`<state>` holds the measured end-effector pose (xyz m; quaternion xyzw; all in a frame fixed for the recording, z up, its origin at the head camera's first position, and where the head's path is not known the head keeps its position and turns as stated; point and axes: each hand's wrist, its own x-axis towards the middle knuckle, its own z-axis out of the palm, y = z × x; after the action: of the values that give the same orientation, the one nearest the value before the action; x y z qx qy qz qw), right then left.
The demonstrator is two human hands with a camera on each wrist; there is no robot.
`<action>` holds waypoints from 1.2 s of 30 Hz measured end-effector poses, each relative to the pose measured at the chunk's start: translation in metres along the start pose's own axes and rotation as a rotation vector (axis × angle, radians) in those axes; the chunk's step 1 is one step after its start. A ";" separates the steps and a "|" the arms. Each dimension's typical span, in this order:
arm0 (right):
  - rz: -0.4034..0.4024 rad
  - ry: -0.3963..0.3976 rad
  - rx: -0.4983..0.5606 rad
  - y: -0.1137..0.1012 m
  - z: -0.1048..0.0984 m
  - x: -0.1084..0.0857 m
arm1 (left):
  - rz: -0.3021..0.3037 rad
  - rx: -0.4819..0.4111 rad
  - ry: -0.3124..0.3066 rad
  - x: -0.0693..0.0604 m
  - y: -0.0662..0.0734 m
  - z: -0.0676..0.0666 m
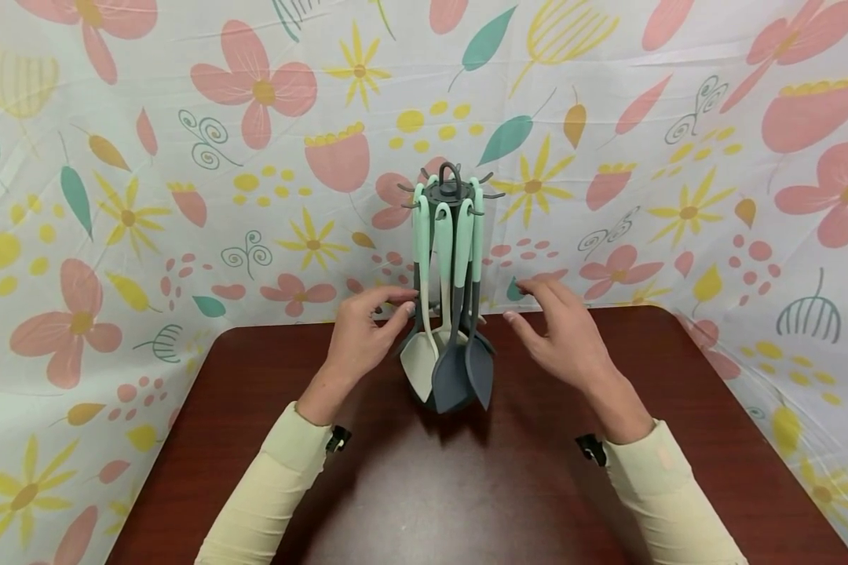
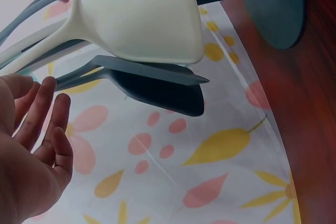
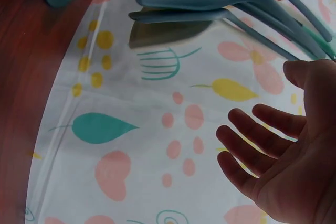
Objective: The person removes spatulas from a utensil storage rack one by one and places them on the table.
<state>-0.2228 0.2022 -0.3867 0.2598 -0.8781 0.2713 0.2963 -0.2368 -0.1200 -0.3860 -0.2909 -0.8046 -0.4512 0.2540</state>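
Several utensils [image 1: 462, 255] hang on the rack [image 1: 447, 191] at frame centre, on the desk [image 1: 438, 502]; the left grip [image 1: 360, 331], loosely parted, is just beside, contact unclear; the right grip [image 1: 567, 336], wide, stands apart.

Hanging utensils [image 1: 459, 259] bar the rear middle of the table [image 1: 452, 502], floral cloth [image 1: 424, 78] closing off passage behind. The left hand [image 1: 363, 333] crowds their left flank; a narrow gap separates them from the right hand [image 1: 561, 333], with room in front.

I see a glossy reddish-brown, round-cornered table [image 1: 459, 502] and, behind it, white cloth [image 1: 417, 86] printed with pink and yellow flowers.
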 end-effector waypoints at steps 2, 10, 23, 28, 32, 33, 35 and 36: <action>-0.008 0.005 0.009 -0.002 0.001 0.001 | -0.007 0.004 0.006 0.002 0.001 0.002; 0.003 0.003 0.048 -0.010 0.004 0.005 | -0.021 0.016 0.016 0.007 0.004 0.011; -0.010 0.046 0.137 -0.025 0.007 0.009 | -0.047 -0.037 -0.025 0.012 0.005 0.019; -0.055 0.080 0.200 -0.029 0.010 0.012 | -0.045 -0.037 -0.031 0.015 0.004 0.022; -0.066 0.089 0.217 -0.033 0.014 0.014 | -0.041 -0.029 -0.034 0.017 0.004 0.024; -0.062 0.089 0.217 -0.033 0.015 0.015 | -0.039 -0.029 -0.036 0.017 0.004 0.024; -0.056 0.091 0.219 -0.036 0.016 0.015 | -0.039 -0.037 -0.046 0.018 0.003 0.025; -0.054 0.092 0.219 -0.037 0.016 0.016 | -0.040 -0.045 -0.052 0.018 0.003 0.026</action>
<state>-0.2169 0.1611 -0.3752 0.3012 -0.8215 0.3690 0.3133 -0.2516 -0.0922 -0.3842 -0.2919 -0.8063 -0.4663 0.2173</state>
